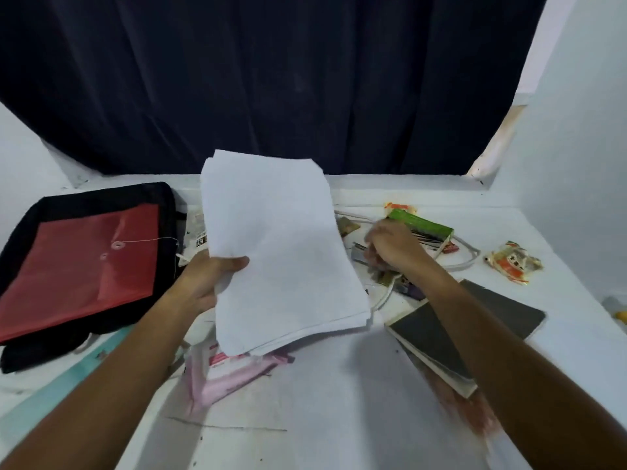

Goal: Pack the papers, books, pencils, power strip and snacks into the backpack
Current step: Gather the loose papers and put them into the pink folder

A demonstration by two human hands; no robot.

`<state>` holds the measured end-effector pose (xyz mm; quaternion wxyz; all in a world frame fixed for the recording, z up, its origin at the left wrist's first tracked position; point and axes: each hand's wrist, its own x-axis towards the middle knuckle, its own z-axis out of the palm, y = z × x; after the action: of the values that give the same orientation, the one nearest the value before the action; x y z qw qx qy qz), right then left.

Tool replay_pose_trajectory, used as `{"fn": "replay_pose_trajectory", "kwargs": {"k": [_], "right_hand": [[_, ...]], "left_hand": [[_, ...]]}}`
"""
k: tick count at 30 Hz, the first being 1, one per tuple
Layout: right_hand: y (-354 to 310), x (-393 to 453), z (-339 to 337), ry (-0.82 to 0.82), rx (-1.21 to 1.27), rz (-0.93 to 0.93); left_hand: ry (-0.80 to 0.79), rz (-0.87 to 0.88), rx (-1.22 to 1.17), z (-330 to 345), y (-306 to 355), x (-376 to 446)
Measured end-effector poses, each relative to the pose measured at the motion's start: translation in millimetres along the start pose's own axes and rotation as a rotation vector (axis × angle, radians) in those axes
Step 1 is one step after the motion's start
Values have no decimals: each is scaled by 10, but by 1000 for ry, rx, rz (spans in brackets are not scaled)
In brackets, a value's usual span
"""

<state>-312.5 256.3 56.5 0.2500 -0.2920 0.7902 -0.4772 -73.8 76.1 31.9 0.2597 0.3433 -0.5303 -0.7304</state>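
My left hand point(210, 279) grips a stack of white papers point(281, 249) by its left edge and holds it raised over the table. The black backpack point(61, 208) lies flat at the left with a red string-tie envelope point(84, 262) on it. My right hand point(390, 249), blurred, reaches down with curled fingers onto a pile of pencils and small items point(397, 283); whether it holds anything is unclear. A green box point(424, 225) and a white power-strip cable point(468, 256) lie behind it. Dark-covered books point(451, 334) sit at the right. A snack packet point(512, 262) lies far right.
A pink plastic packet point(230, 371) lies under the papers near the front. A teal strip point(68, 385) runs along the table's left front. A dark curtain point(271, 79) hangs behind the white table point(339, 418), and a white wall point(576, 147) closes the right side.
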Motion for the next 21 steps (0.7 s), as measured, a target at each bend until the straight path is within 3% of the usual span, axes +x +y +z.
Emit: {"fn": "replay_pose_trajectory", "kwargs": {"k": [3,5,12,17,21], "right_hand": [[345,-13,-85,-217,-597,111],[496,-55,-34,-236,-760,131],[719,-259,311,58,-806,303],[793,-296,423,64,-765,387],[753,-241,375,53,-488,346]], "left_hand": [[57,-62,-16,-206,-180,-13],[88,-72,-21,-280,-244,-33],[-2,-80,-48,-405,-334,-172],[17,-90,-60,-528,-303,-295],[49,-65,-56,-618,-241,-321]]}}
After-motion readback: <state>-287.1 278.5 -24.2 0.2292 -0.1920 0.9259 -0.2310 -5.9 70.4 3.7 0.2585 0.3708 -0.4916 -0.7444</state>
